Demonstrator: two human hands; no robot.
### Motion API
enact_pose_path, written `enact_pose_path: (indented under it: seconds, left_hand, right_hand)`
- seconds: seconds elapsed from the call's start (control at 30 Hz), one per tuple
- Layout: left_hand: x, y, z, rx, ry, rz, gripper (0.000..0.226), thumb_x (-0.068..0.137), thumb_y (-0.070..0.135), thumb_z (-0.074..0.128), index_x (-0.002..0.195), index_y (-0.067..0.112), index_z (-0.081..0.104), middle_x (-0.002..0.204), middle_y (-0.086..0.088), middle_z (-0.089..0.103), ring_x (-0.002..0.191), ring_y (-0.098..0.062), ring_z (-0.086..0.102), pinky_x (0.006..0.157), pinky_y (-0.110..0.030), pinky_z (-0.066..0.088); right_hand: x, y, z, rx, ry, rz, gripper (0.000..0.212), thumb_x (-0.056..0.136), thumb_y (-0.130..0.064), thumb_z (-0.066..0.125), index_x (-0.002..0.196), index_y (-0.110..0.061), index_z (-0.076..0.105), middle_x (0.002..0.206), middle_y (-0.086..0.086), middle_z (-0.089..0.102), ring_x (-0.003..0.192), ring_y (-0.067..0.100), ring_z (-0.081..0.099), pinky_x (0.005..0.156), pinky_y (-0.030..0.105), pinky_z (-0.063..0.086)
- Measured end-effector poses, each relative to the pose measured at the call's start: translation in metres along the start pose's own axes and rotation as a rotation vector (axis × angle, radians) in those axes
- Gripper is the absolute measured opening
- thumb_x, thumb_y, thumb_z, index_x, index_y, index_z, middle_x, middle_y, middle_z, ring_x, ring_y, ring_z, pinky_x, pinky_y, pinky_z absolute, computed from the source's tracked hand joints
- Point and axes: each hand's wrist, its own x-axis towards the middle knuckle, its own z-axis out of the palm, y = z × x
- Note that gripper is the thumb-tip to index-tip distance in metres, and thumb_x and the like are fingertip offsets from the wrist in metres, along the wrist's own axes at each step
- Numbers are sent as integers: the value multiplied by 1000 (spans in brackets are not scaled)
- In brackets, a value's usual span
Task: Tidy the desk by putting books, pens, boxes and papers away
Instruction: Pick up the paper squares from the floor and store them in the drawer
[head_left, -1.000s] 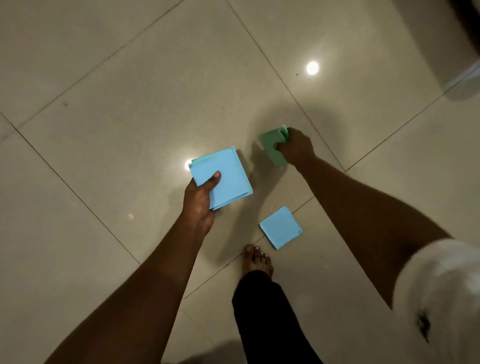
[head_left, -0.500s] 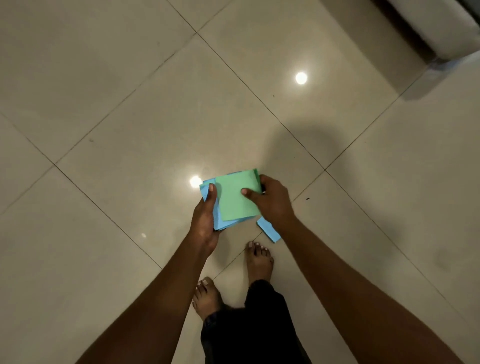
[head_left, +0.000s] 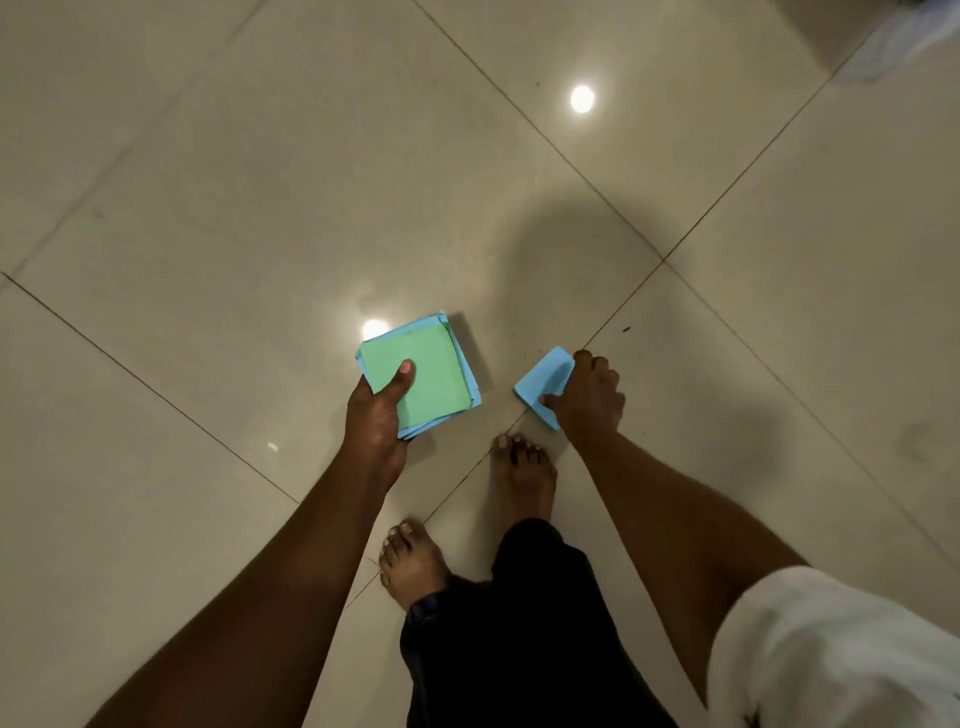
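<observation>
My left hand holds a stack of square papers above the floor, thumb pressed on the green sheet on top, blue sheets showing under its edges. To the right, my right hand is down at the floor with its fingers closed on a single blue paper, thumb under its lower corner. That sheet lies just ahead of my right foot; whether it has left the tiles I cannot tell.
Glossy beige floor tiles with dark grout lines fill the view, with two ceiling-light reflections. My bare feet and dark trousers are below the hands. A pale blurred object sits at the top right corner.
My right hand laid the green paper on top of the stack in my left hand, then reached down right and closed on the blue paper on the floor.
</observation>
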Motion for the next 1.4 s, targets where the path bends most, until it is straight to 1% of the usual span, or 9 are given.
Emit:
enact_pose_path:
  seconds: [0.27, 0.43, 0.63, 0.7, 0.83, 0.9, 1.0, 1.13, 1.4]
  left_hand:
    - [16, -31, -18, 7, 3, -27, 28, 90, 18, 61, 118, 19, 58, 112, -4, 66, 101, -26, 64, 85, -46, 54]
    - [18, -36, -19, -13, 1, -30, 24, 90, 18, 60, 115, 19, 59, 109, -4, 66, 99, -27, 64, 84, -47, 54]
    - [13, -34, -8, -13, 0, -39, 31, 89, 18, 62, 120, 16, 57, 115, -8, 65, 101, -28, 63, 84, -46, 54]
    - [1, -29, -6, -2, 5, -48, 33, 89, 18, 62, 122, 17, 57, 113, -7, 66, 98, -27, 64, 80, -43, 56]
    - [-57, 2, 10, -39, 6, -90, 27, 90, 16, 60, 117, 17, 58, 104, -7, 68, 91, -27, 66, 66, -37, 58]
    - [-98, 34, 27, -26, -26, -94, 24, 90, 14, 59, 113, 17, 60, 104, -8, 68, 90, -27, 66, 64, -37, 58]
    - [-170, 90, 58, 47, -86, -46, 20, 90, 14, 58, 110, 18, 61, 106, -9, 68, 89, -27, 66, 68, -36, 58]
    - [-289, 159, 108, 175, -255, 48, 29, 89, 15, 59, 118, 20, 59, 111, -9, 69, 97, -30, 65, 86, -47, 51]
    - [-537, 213, 156, 360, -578, 210, 36, 94, 40, 50, 123, 21, 58, 112, -5, 70, 100, -26, 67, 84, -41, 54]
  right_hand:
    - [21, 13, 29, -105, 137, -5, 88, 59, -50, 82, 125, -12, 39, 119, 10, 45, 113, 29, 43, 83, 42, 40]
    - [31, 11, 23, 12, 24, 82, 91, 56, -43, 87, 125, -12, 35, 122, 11, 45, 113, 34, 46, 83, 45, 41]
    - [29, 18, 26, -106, 29, -34, 58, 81, -40, 67, 128, -15, 45, 123, 10, 53, 117, 30, 45, 90, 39, 36]
    - [18, 20, 19, 87, 8, -54, 36, 91, -27, 56, 122, -10, 52, 118, 12, 56, 112, 31, 50, 85, 35, 37]
    - [-45, 10, -50, 724, 47, 9, 27, 92, -25, 51, 104, 0, 57, 96, 12, 62, 87, 27, 57, 69, 32, 41]
    - [-91, 0, -116, 1080, 88, 74, 19, 94, -22, 53, 106, -7, 58, 95, 6, 62, 87, 23, 58, 70, 36, 48]
    - [-168, -5, -223, 1361, 99, -10, 12, 94, -19, 56, 105, -15, 60, 90, -2, 63, 78, 13, 58, 57, 24, 45]
    - [-283, 1, -338, 1316, 111, -197, 8, 92, -19, 59, 99, -19, 62, 86, -4, 66, 70, 4, 58, 56, 18, 43]
    - [-499, 42, -448, 1010, 618, -141, 18, 87, -30, 65, 99, -17, 60, 88, -5, 68, 76, 14, 64, 64, 29, 50]
